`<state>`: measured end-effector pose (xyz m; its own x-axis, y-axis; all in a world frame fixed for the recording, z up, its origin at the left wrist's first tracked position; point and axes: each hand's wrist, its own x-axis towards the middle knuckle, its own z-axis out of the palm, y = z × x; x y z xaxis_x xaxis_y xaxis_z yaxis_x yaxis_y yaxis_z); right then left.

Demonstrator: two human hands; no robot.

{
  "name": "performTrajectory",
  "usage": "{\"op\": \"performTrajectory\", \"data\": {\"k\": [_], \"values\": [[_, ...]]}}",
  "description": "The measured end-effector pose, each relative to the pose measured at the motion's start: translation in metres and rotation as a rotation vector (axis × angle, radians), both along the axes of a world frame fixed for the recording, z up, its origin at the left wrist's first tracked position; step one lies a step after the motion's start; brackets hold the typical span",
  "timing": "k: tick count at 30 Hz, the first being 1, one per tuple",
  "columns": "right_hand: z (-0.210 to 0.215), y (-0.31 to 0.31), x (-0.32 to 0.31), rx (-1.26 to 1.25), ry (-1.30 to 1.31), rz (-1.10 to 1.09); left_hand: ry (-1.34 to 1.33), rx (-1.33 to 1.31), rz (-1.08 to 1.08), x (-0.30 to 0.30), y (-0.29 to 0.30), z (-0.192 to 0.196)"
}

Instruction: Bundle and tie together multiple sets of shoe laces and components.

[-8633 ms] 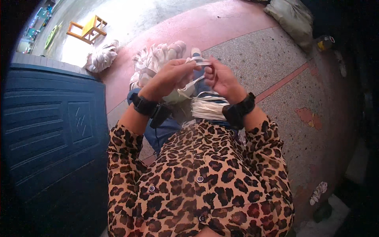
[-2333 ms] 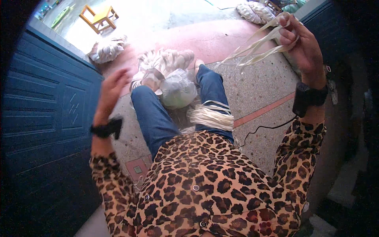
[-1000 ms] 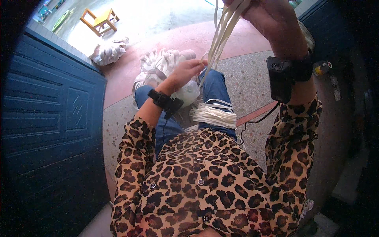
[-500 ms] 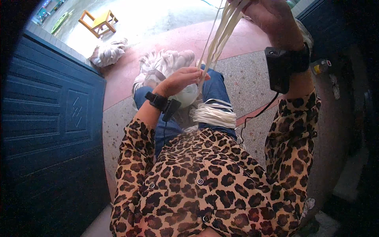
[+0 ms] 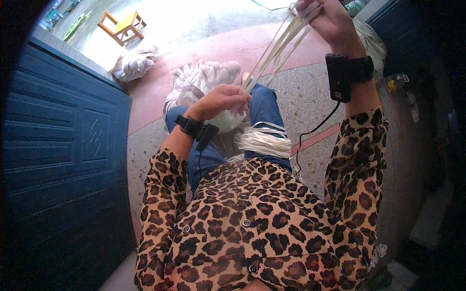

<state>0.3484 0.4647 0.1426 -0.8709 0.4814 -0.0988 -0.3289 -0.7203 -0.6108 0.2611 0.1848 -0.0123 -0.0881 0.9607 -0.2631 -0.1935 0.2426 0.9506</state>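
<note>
Several thin cream-coloured strips (image 5: pixel 283 46) stretch slantwise between my two hands. Up at the top right, my right hand (image 5: pixel 331 22) is closed around their upper ends. The lower ends are pinched in my left hand (image 5: pixel 224 101), which is in front of my knees. A bundle of similar cream strips (image 5: pixel 264 140) lies across my right thigh, over the blue jeans (image 5: pixel 266 103). Just beyond my left hand is a heap of white, looped strip bundles (image 5: pixel 206 77). Under that hand shows a pale whitish-green thing (image 5: pixel 228 121), partly hidden.
A blue panelled door (image 5: pixel 68 131) stands at the left. Another bundle of white strips (image 5: pixel 136 63) lies on the floor beside it. Farther off is a small yellow wooden chair (image 5: pixel 124 28). A black cable (image 5: pixel 318 127) hangs from my right wrist device. A pale sack (image 5: pixel 371 48) stands at the right.
My right hand has moved slightly up and right, spreading the strips more slantwise. The fingers of my left hand have curled from nearly straight into a closed pinch on them.
</note>
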Motion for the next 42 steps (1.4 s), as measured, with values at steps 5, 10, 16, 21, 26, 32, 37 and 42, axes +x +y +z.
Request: {"op": "performTrajectory", "data": {"k": [5, 10, 16, 21, 26, 32, 37, 42], "values": [[-0.007, 0.055, 0.037, 0.202, 0.056, 0.064, -0.122, -0.103, 0.158, 0.013, 0.000, 0.020], [-0.022, 0.029, 0.052, 0.145, -0.192, -0.034, -0.472, 0.047, 0.270, -0.004, -0.001, 0.022], [-0.022, -0.004, 0.067, 0.019, -0.119, -0.039, -0.090, 0.038, 0.357, -0.003, 0.012, 0.036], [0.013, -0.045, 0.060, 0.041, -0.035, 0.026, -0.006, -0.230, 0.460, 0.002, 0.030, -0.025], [0.029, -0.070, 0.055, 0.068, -0.060, -0.033, -0.272, -0.210, 0.508, 0.029, 0.043, -0.020], [0.036, -0.088, 0.052, 0.123, -0.070, -0.046, -0.409, -0.006, 0.321, 0.036, 0.045, -0.002], [0.033, -0.088, 0.047, 0.117, -0.060, -0.027, -0.588, 0.154, 0.271, 0.041, 0.048, 0.005], [0.027, -0.089, 0.044, 0.047, -0.078, -0.015, -0.663, 0.181, 0.242, 0.040, 0.049, 0.013]]}}
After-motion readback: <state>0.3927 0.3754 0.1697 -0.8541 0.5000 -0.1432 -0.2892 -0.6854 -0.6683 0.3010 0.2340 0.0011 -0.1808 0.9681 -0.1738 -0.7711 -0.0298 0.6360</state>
